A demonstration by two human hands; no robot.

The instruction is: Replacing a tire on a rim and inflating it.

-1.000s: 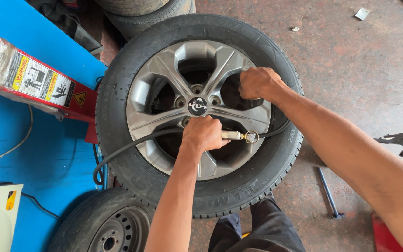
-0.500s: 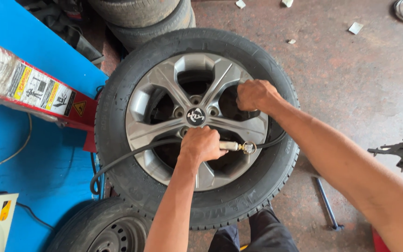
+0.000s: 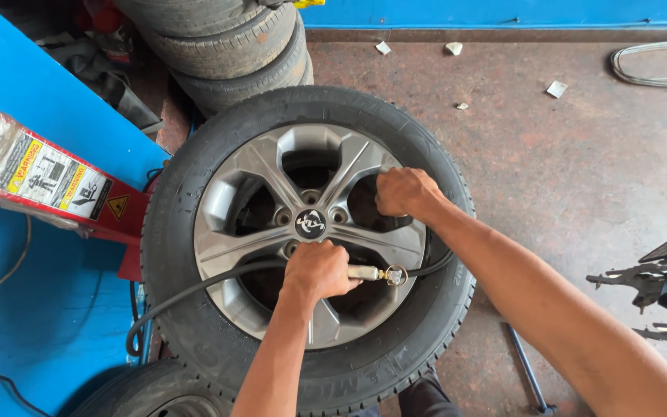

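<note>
Left hand (image 3: 316, 272) fingers grip the air chuck (image 3: 376, 273), right hand (image 3: 404, 193) fingers clasp a wheel spoke (image 3: 392, 232); yellow-and-white warning label (image 3: 55, 176) far left.

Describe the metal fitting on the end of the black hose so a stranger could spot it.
Find the big tyre with the silver alloy wheel. Below its hub, the left hand holds a black hose. The air chuck juts rightward from that fist: a small brass-and-steel nozzle, the only shiny fitting against the rim.
</note>
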